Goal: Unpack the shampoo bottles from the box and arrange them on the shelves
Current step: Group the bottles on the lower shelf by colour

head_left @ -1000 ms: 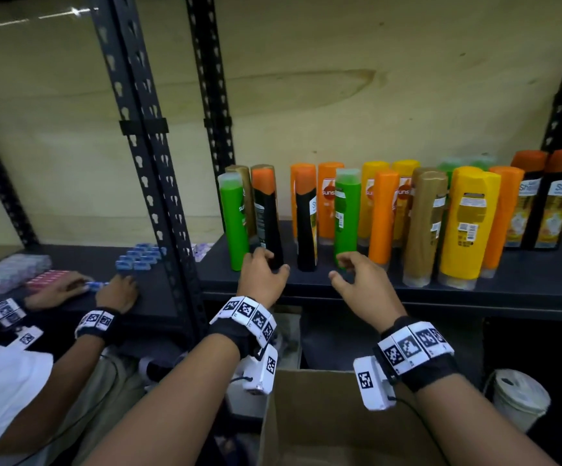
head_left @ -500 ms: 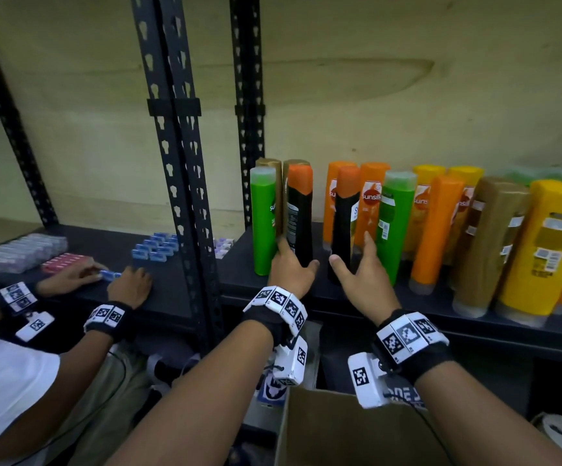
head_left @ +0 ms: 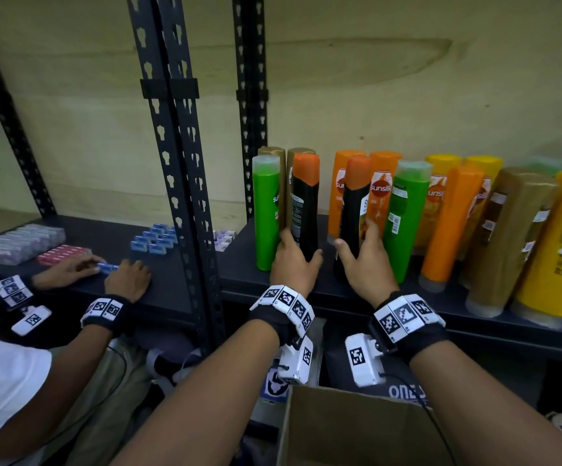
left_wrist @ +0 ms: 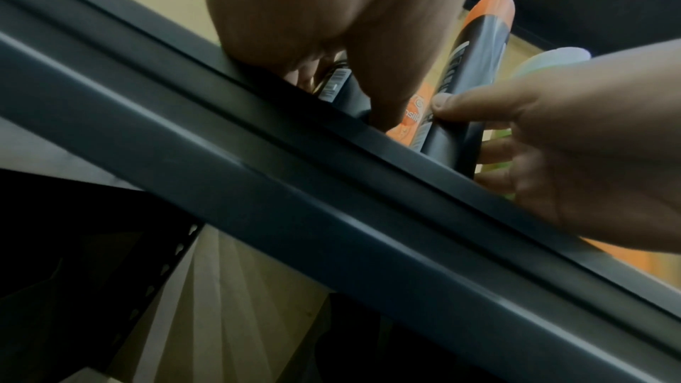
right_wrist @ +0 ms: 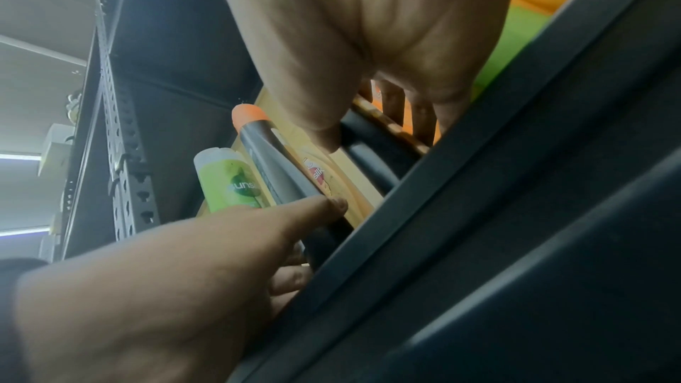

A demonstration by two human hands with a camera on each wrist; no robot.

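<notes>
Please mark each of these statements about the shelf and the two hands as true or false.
1. Each hand grips a black bottle with an orange cap. True: left hand on the left black bottle, right hand on the right black bottle.
2. Both black bottles lie flat. False: they stand on the shelf.
3. A green bottle stands left of the left hand. True.
4. The cardboard box sits on the shelf. False: it is below, near the camera.

Cut off by the frame's lower edge below the shelf (head_left: 340, 290): the cardboard box (head_left: 350, 428) (inside unseen), with the bases of both black bottles (head_left: 305, 216) on that shelf masked by the gripping hands.
</notes>
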